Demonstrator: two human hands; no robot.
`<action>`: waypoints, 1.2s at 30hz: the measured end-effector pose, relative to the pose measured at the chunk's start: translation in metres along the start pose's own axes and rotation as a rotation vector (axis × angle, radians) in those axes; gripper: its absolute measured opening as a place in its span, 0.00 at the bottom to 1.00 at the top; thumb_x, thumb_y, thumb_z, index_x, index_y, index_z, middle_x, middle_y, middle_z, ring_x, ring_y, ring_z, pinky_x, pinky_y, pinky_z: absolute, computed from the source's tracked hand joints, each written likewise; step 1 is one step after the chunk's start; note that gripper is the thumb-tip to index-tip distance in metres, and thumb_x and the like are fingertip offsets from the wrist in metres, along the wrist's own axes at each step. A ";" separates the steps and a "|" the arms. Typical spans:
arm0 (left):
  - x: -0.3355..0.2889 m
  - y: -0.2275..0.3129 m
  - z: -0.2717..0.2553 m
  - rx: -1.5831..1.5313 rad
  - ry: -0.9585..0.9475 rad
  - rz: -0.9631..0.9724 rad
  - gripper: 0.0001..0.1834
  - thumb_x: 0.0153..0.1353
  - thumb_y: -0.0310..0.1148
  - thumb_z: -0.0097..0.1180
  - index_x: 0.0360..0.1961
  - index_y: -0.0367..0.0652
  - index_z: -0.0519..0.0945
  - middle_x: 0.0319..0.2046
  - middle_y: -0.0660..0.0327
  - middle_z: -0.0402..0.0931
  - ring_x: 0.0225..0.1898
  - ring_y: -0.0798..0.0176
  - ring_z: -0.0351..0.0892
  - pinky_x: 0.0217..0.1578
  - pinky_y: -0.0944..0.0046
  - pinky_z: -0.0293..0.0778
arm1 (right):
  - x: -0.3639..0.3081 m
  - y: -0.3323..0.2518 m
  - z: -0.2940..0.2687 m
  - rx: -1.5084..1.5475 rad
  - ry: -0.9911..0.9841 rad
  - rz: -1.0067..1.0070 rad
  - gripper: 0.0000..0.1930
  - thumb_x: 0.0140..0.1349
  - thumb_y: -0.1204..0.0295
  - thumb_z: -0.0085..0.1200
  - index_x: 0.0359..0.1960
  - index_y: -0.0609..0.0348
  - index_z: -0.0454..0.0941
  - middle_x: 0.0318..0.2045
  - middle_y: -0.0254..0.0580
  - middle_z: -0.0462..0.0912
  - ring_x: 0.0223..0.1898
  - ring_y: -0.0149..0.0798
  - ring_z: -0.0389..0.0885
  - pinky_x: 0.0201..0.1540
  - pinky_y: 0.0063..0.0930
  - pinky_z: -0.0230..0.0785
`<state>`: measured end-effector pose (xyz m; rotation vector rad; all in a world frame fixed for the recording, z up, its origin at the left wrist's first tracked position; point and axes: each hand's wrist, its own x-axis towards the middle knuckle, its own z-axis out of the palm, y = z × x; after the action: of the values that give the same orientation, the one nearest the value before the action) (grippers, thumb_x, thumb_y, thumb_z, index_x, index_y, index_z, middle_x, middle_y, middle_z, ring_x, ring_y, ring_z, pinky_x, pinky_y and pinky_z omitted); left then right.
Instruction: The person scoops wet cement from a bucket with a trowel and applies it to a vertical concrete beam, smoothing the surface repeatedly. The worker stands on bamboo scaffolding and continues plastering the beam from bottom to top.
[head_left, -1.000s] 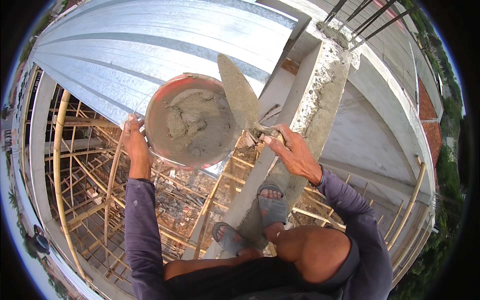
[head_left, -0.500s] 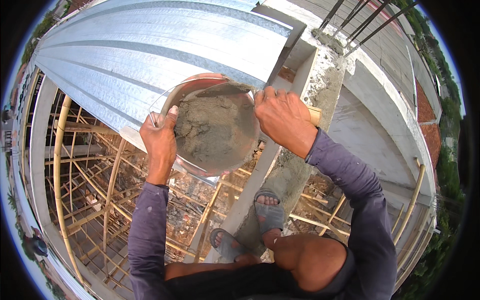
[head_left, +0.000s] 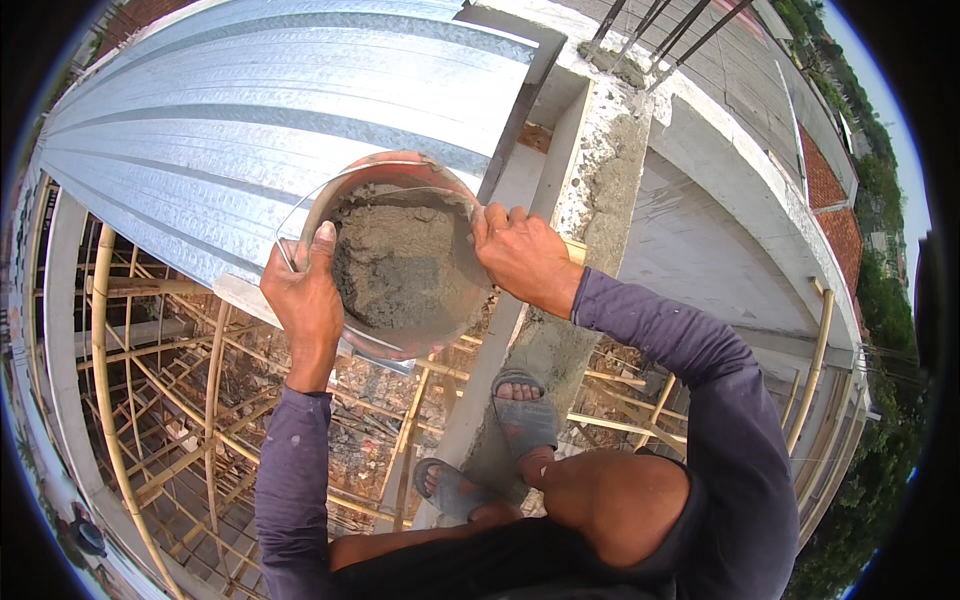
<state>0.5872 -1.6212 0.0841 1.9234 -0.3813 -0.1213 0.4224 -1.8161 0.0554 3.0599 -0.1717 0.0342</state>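
A reddish bucket (head_left: 452, 172) with wet grey mortar (head_left: 395, 250) in it is tipped so that its mouth faces me. My left hand (head_left: 305, 300) is closed on the bucket's left rim, thumb on the inside, beside the thin wire bail (head_left: 292, 222). At the opposite rim my right hand (head_left: 528, 258) is closed round a trowel, whose pale wooden handle (head_left: 575, 251) sticks out behind the fist. Most of the trowel's blade is hidden, down against the bucket's right inner wall.
Beneath my sandalled feet (head_left: 522, 415) runs a narrow concrete beam (head_left: 560, 340). Corrugated metal sheets (head_left: 300, 90) lie at the far left. Bamboo scaffolding (head_left: 105, 370) and rubble show far below on both sides. Rebar rods (head_left: 690, 40) stick up from the beam's far end.
The trowel blade, earlier across the bucket's far rim, has gone down inside it. Right hand and bucket appear shifted left, with the whole view. My left hand keeps its hold.
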 end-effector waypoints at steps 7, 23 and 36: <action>0.002 -0.003 0.004 -0.036 0.062 -0.003 0.16 0.66 0.39 0.63 0.30 0.35 0.78 0.25 0.65 0.72 0.29 0.71 0.66 0.33 0.67 0.66 | -0.024 -0.048 0.008 0.910 -0.352 -0.046 0.22 0.69 0.61 0.49 0.30 0.75 0.75 0.25 0.64 0.79 0.30 0.62 0.82 0.38 0.51 0.74; -0.002 -0.006 -0.011 -0.231 0.001 -0.126 0.26 0.71 0.51 0.53 0.43 0.32 0.81 0.35 0.59 0.81 0.35 0.69 0.76 0.38 0.67 0.74 | -0.119 -0.037 -0.037 1.707 -0.299 0.704 0.21 0.68 0.65 0.50 0.53 0.72 0.76 0.29 0.43 0.79 0.29 0.32 0.77 0.32 0.28 0.71; 0.001 -0.006 -0.008 -0.202 0.013 -0.162 0.26 0.70 0.51 0.55 0.40 0.32 0.81 0.34 0.58 0.82 0.32 0.69 0.77 0.35 0.68 0.74 | -0.143 -0.024 0.053 1.114 0.051 1.312 0.31 0.66 0.61 0.56 0.60 0.79 0.67 0.40 0.61 0.80 0.40 0.47 0.80 0.47 0.40 0.71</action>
<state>0.5913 -1.6120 0.0818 1.7528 -0.1956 -0.2445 0.2843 -1.7804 -0.0033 2.9687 -2.8315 0.3694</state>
